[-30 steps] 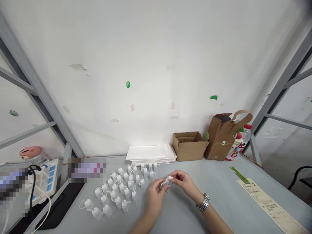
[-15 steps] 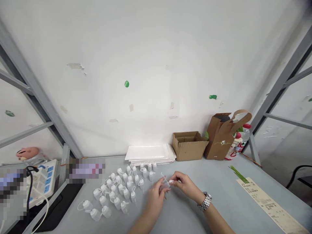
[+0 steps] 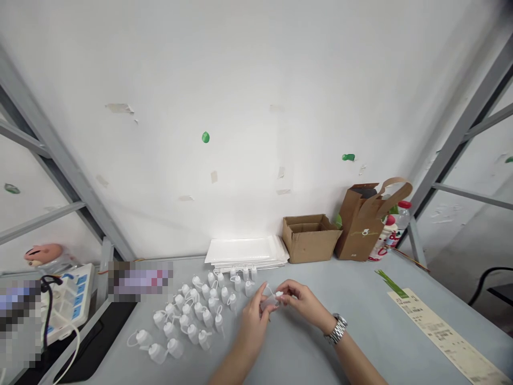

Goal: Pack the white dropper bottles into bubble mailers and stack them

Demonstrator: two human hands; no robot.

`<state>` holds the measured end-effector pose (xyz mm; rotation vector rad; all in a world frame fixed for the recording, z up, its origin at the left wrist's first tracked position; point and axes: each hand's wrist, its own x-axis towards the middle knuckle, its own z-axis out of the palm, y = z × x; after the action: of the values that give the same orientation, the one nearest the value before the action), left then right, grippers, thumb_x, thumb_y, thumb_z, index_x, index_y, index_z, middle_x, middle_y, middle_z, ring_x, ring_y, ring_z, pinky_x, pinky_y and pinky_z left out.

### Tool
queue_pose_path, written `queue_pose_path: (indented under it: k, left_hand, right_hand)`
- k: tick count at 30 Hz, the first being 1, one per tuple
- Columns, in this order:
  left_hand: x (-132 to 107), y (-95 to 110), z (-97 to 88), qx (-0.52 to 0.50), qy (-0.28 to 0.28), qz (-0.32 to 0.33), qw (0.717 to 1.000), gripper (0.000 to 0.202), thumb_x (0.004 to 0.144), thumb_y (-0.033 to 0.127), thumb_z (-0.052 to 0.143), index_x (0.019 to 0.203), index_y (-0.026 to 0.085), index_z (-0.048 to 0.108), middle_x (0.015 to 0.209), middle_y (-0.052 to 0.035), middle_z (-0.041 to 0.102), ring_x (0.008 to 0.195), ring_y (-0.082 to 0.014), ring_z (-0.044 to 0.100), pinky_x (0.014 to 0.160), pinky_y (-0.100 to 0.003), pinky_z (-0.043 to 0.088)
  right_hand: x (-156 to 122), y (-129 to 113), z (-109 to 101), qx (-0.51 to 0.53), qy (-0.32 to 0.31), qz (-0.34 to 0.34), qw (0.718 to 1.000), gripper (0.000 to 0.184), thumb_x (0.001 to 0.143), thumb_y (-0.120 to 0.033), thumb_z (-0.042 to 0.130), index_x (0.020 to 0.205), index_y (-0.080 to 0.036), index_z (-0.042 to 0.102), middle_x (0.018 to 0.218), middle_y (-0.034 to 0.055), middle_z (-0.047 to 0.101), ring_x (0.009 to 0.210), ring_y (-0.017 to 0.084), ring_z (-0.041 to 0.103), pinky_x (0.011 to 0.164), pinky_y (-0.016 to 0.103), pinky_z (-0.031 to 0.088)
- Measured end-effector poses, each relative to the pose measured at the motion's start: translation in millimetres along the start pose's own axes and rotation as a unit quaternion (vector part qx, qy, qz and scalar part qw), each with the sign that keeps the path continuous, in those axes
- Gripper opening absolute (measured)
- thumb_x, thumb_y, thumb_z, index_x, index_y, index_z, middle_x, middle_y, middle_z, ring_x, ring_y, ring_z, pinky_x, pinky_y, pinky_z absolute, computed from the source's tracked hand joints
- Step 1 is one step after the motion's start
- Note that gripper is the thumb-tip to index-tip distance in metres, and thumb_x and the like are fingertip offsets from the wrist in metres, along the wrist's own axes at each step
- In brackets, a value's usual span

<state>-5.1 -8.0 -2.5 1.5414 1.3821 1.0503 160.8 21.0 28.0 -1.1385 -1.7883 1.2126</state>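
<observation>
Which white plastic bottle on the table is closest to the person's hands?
The white plastic bottle at the cluster's right edge, just beyond the left hand; the rest lie farther from the hands.

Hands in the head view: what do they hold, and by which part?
A small see-through plastic bottle: the left hand holds its body, the right hand pinches its top end.

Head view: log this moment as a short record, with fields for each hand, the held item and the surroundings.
left hand: holds a small translucent plastic bottle from the left
right hand: fingertips on the same bottle from the right
right wrist: silver metal wristwatch
beside hands: cluster of white plastic bottles with looped tethers on the grey table
along wall: stack of white flat sheets, open brown cardboard box, brown paper bag
right: cream printed paper strip
</observation>
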Motion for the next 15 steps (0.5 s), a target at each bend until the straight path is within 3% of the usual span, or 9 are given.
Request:
queue_pose_path:
  k: [8,13,15]
  left_hand:
    - [1.2,2.1,-1.3,-0.021,-0.034,-0.013,0.999,0.047,0.077,0.021,0.045,0.124,0.017,0.046,0.084,-0.0022,0.06,0.073,-0.0135,0.063,0.069,-0.025,0.047]
    - [-0.4,0.5,-1.8,0.038,0.008,0.024,0.999,0.045,0.076,0.024,0.048,0.121,0.02,0.05,0.092,-0.0043,0.062,0.08,-0.0153,0.061,0.078,-0.03,0.047]
    - [-0.3,0.5,-2.2,0.045,0.016,0.028,0.998,0.045,0.076,0.025,0.048,0.121,0.021,0.049,0.092,-0.0041,0.062,0.083,-0.0159,0.061,0.08,-0.031,0.047]
  right_hand:
    - [-0.3,1.2,-1.9,0.015,0.004,0.007,1.0,0.026,0.073,-0.044,0.061,0.072,-0.018,0.058,0.064,-0.0012,0.058,0.062,0.014,0.054,0.063,0.026,0.041]
    - [0.5,2.4,7.7,-0.075,0.034,0.033,0.996,0.044,0.082,-0.052,0.044,0.053,-0.019,0.046,0.049,-0.003,0.049,0.051,0.011,0.045,0.054,0.024,0.036]
    - [1.2,3.1,9.5,-0.081,0.044,0.034,0.995,0.046,0.083,-0.054,0.042,0.053,-0.019,0.046,0.049,-0.0032,0.048,0.05,0.011,0.045,0.054,0.024,0.036]
